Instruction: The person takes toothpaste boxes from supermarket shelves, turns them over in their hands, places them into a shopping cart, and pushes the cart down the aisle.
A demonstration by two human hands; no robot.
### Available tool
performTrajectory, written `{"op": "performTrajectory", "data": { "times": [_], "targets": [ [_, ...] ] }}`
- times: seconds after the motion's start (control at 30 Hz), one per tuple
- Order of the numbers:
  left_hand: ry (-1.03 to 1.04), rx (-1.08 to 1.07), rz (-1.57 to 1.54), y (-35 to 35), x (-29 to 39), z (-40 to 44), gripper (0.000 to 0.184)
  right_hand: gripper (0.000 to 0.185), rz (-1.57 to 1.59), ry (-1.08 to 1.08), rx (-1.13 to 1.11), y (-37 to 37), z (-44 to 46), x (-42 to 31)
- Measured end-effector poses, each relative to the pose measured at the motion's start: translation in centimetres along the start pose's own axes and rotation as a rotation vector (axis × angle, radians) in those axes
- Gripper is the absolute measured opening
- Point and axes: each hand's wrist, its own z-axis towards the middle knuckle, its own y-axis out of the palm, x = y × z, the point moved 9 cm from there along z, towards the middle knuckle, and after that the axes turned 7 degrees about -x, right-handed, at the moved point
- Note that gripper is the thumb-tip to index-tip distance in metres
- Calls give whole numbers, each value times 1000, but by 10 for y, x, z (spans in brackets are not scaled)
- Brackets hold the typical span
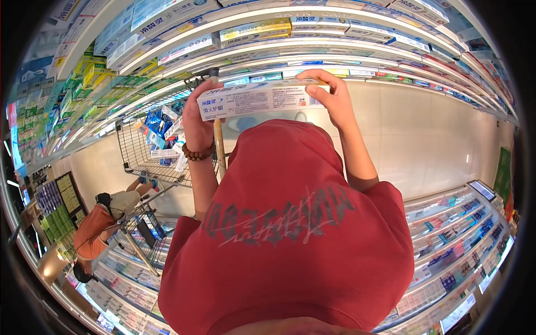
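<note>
Level in front of my chest is a long white toothpaste box (262, 101) with blue lettering, its printed side and barcode facing me. My left hand (200, 111), with a beaded bracelet on the wrist, grips the box's left end. At the right end, my right hand (330, 94) holds on with the thumb against the front and fingers over the top. The wire shopping cart (132, 153) stands beside my left forearm, with several blue and white packages (161, 127) in it.
Shelves of toothpaste boxes (255, 30) run along the front and left. More stocked shelves (446, 240) stand behind me at right. To the lower left, a person in an orange top (96, 230) is by another cart (148, 229). Pale floor (413, 134) shows at right.
</note>
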Motion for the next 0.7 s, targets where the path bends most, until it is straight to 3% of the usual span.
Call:
{"op": "performTrajectory", "data": {
  "times": [0.43,0.7],
  "targets": [
    [56,-81,15,14,20,12,66,71,121,38,150,-3,-5,-5],
    [179,-34,113,11,38,12,61,66,157,-40,193,7,8,-19]
  ]
}}
